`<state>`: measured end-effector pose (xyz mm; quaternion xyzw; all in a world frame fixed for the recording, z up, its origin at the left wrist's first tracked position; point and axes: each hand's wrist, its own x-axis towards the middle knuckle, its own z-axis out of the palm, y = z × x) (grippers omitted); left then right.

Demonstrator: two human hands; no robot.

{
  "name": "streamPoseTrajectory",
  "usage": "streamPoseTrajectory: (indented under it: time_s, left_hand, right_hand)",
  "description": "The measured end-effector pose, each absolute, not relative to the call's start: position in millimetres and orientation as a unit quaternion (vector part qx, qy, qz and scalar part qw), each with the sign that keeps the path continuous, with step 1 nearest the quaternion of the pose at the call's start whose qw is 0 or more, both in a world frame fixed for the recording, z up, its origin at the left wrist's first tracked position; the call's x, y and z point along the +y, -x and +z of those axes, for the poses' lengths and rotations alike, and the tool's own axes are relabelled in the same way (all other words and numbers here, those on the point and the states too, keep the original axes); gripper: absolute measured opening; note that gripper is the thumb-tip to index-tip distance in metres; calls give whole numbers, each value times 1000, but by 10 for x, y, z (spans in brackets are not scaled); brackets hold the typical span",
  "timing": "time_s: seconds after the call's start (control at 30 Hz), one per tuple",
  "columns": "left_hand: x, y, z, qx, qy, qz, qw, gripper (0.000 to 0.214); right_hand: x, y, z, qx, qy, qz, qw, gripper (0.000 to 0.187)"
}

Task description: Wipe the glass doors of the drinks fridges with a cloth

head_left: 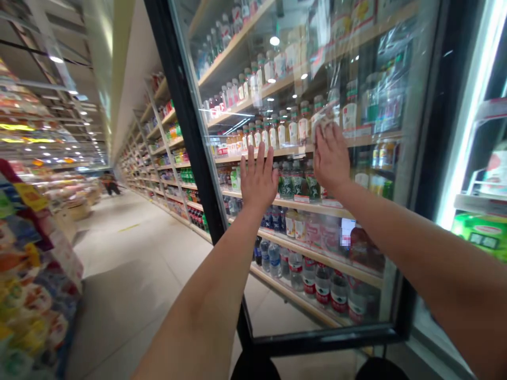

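Observation:
A tall glass cooler door (368,68) with a black frame (190,132) stands in front of me. Through the glass I see shelves of drink bottles (309,274). My left hand (258,179) lies flat on the glass, fingers stretched and spread, holding nothing. My right hand (330,158) is a little higher and to the right, fingers together, pressing a whitish crumpled cloth (325,120) against the glass. Only the cloth's upper edge shows above the fingertips.
To the right, a lit cooler interior (479,158) holds green packs (481,235). A long aisle floor (130,253) runs left, lined with stocked shelves (166,158). A rack of colourful packets (27,274) stands at near left. A person (111,183) crouches far down the aisle.

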<state>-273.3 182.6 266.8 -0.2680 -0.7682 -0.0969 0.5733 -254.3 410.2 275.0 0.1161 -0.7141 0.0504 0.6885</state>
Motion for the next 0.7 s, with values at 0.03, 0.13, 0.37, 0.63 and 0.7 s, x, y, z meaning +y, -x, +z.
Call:
streamPoseTrajectory:
  time_s: [0.03, 0.13, 0.37, 0.63, 0.7]
  left_hand:
    - [1827, 2741, 2663, -764, 272, -99, 576, 63]
    - [1830, 2770, 2656, -755, 287, -115, 578, 62]
    - [1834, 2825, 2656, -732, 307, -138, 593, 61]
    - [1833, 2797, 2668, -739, 315, -146, 578, 62]
    - [1831, 2795, 2672, -741, 320, -154, 570, 62]
  right_hand:
    - [4066, 2531, 2769, -735, -154, 21, 660, 55]
    - [3954, 2462, 2775, -786, -230, -61, 570, 45]
    - [4008, 2365, 2567, -794, -165, -56, 582, 52]
    - [4458, 2274, 2439, -785, -83, -40, 612, 57]
    - [4548, 2249, 2380, -807, -123, -77, 572, 57]
